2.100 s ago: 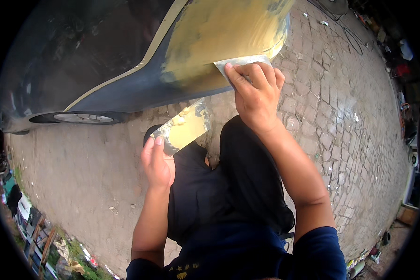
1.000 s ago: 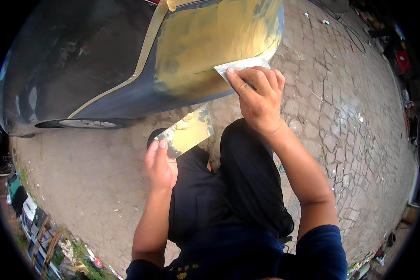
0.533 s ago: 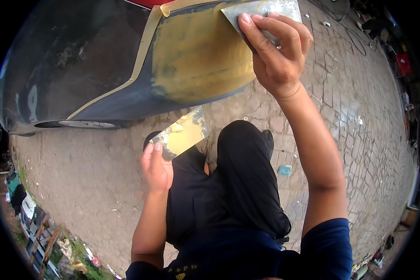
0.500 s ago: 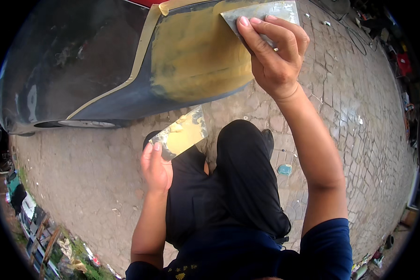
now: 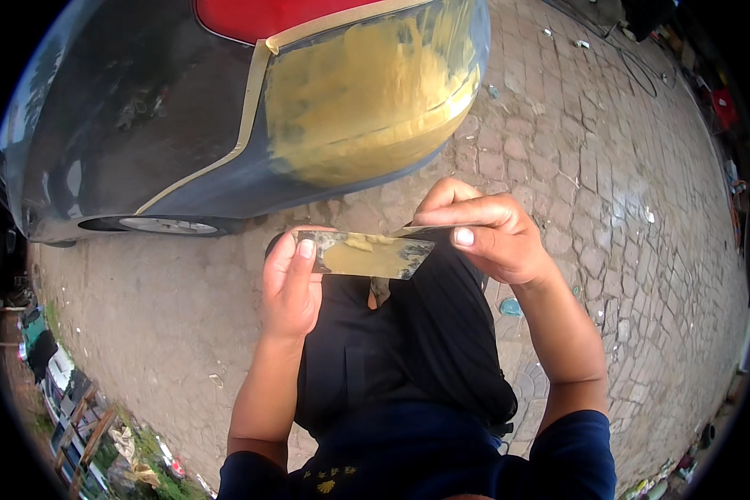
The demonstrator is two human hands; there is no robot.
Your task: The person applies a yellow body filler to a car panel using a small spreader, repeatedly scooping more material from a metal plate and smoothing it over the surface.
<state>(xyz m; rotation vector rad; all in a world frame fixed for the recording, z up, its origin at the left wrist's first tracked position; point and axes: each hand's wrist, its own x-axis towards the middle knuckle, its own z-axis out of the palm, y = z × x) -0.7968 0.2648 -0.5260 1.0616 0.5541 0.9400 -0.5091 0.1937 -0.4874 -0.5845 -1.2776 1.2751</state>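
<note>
Above my lap, my left hand (image 5: 293, 279) pinches one end of a flat metal putty plate (image 5: 362, 255), its face smeared with yellow filler. My right hand (image 5: 492, 231) grips a thin putty scraper (image 5: 429, 227), seen nearly edge-on, at the plate's far right end. Whether the two blades touch, I cannot tell. Ahead is a dark car (image 5: 133, 108); a broad coat of yellow filler (image 5: 350, 100) covers its bumper corner, streaked and uneven toward the right. Masking tape (image 5: 250, 108) borders that patch along its left and upper sides.
A red lamp (image 5: 267, 17) sits above the tape. Under the car's side a wheel (image 5: 171, 226) shows. Brick paving (image 5: 608, 250) spreads around me, with a small turquoise piece (image 5: 511, 307) by my right leg. Clutter (image 5: 75, 417) lines the lower left edge.
My right hand has come down from the bumper with the scraper to the plate. The plate in my left hand has turned more level. The view has shifted, showing more of the bumper.
</note>
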